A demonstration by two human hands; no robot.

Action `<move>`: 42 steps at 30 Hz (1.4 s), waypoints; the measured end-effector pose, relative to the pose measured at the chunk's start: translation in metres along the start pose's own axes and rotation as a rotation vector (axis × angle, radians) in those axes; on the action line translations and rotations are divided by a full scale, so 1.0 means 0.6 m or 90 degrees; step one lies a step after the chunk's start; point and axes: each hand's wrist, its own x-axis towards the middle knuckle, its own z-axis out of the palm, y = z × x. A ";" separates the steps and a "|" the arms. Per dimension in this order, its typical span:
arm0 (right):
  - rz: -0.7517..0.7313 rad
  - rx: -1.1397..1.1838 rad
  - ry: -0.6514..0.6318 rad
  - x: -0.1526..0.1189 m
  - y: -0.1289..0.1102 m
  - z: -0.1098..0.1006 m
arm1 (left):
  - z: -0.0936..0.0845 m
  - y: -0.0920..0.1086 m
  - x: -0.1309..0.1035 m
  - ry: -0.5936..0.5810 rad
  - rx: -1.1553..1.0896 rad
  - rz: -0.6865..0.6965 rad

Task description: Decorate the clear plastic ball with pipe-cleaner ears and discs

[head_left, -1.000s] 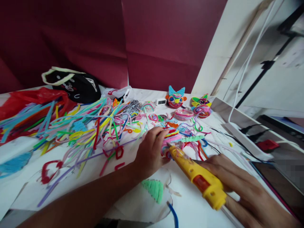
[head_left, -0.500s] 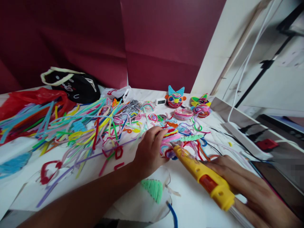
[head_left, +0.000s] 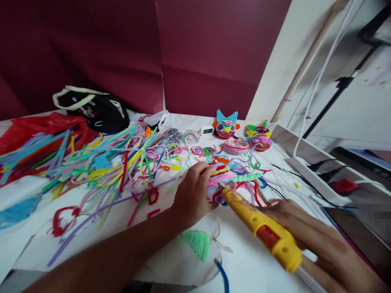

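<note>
My left hand (head_left: 193, 195) is closed around the left side of a pipe-cleaner figure (head_left: 220, 179), which has pink, yellow and red bands and a pale green strip on its right. A yellow hot glue gun (head_left: 259, 226) is in my right hand (head_left: 314, 240), its handle hidden by the fingers. The gun's metal nozzle points up and left, at or very close to the figure's pink face; whether it touches I cannot tell. Below the hands, a light green wrapped triangle (head_left: 198, 243) lies on a sheet of white paper (head_left: 177, 264), near a short blue pipe cleaner (head_left: 222, 274).
Loose pipe cleaners (head_left: 122, 162) spread across the left, beside a red plastic bag (head_left: 58, 126) and a black bag (head_left: 94, 110). Two finished-looking heads (head_left: 227, 124) and a small digital clock (head_left: 207, 130) stand behind. At right are a power strip (head_left: 320, 181) and a dark tablet-like device (head_left: 357, 236).
Almost nothing differs. The glue gun's tip has shifted very slightly left against the figure; my left hand keeps its hold.
</note>
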 end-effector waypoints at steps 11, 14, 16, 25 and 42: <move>0.063 0.005 -0.058 -0.037 0.013 0.012 | 0.001 0.006 0.003 0.008 -0.031 -0.045; 0.069 0.050 -0.052 -0.029 0.011 0.013 | 0.001 0.006 0.004 0.001 -0.054 -0.055; 0.078 0.088 -0.045 -0.021 0.009 0.013 | 0.002 0.006 0.006 -0.004 -0.073 -0.069; 0.059 0.161 0.078 0.001 0.020 0.027 | 0.002 -0.001 0.011 -0.015 -0.140 -0.163; 0.118 0.145 -0.192 0.016 0.032 0.014 | -0.006 -0.009 0.023 0.049 -0.172 -0.208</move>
